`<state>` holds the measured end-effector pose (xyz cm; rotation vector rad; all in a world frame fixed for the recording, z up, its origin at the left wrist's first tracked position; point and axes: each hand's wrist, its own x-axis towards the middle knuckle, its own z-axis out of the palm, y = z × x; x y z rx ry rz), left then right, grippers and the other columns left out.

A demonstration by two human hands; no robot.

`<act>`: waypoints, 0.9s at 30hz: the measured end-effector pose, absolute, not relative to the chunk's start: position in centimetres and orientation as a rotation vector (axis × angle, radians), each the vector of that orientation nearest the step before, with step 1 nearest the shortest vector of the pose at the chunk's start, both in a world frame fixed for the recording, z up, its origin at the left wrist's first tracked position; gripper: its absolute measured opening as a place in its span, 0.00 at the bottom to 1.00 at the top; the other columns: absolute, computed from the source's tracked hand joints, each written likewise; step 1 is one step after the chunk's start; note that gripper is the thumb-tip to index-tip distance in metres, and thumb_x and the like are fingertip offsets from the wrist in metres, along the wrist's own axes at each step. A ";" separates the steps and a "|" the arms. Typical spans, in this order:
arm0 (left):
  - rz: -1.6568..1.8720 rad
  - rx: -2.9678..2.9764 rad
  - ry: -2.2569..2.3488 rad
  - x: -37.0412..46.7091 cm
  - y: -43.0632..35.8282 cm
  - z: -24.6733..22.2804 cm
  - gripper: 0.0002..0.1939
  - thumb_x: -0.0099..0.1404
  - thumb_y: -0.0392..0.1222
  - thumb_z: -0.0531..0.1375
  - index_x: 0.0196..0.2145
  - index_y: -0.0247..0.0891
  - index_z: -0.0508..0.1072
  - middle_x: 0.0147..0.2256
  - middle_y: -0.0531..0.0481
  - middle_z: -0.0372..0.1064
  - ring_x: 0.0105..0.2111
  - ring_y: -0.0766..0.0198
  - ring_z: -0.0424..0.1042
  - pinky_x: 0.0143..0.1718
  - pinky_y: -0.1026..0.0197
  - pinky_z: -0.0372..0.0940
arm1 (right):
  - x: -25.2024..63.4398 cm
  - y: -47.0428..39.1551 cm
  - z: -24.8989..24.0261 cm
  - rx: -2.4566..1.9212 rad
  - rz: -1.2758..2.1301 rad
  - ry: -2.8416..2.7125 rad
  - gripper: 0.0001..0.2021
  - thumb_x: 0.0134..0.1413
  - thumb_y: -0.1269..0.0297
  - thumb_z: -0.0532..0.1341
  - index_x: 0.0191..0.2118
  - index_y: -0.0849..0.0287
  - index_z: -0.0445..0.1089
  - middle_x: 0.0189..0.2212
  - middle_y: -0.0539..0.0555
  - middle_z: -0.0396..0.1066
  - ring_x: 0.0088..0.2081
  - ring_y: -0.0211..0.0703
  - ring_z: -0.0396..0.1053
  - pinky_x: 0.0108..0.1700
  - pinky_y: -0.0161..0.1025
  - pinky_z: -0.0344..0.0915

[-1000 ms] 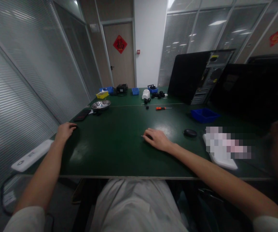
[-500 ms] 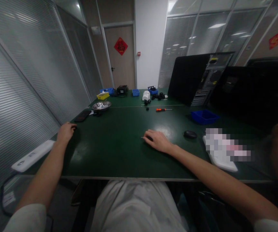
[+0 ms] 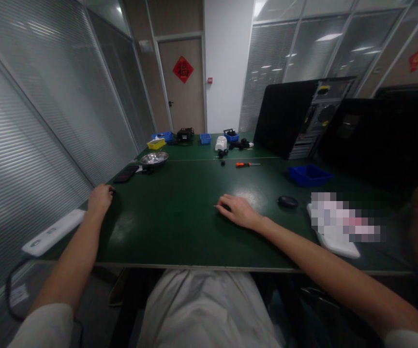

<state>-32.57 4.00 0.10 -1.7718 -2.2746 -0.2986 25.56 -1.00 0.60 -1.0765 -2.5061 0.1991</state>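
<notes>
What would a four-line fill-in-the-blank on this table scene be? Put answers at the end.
1. Of the left hand and the right hand, a thin pale tip sticks out from the ____ one.
2. The screwdriver has a handle that is black and ____.
3. The tray nearest the metal bowl is coloured ____.
4. The red diamond-shaped sign straight ahead hangs on the ____.

Missing words: right; orange; yellow; door.

We were in an office: we saw glass partitions (image 3: 323, 53) with blinds (image 3: 31, 135), a computer tower (image 3: 289, 118) and a mouse (image 3: 288, 201) on our green table (image 3: 172, 217), plus a screwdriver (image 3: 244, 165).
</notes>
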 end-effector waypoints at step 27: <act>-0.389 -1.724 -2.249 -24.9 3.2 2.1 0.17 0.68 0.42 0.55 0.45 0.33 0.82 0.44 0.32 0.76 0.47 0.39 0.72 0.47 0.47 0.64 | 25.5 -0.7 0.0 -1.075 0.198 -2.513 0.11 0.71 0.56 0.55 0.44 0.55 0.71 0.40 0.53 0.72 0.36 0.40 0.68 0.37 0.37 0.56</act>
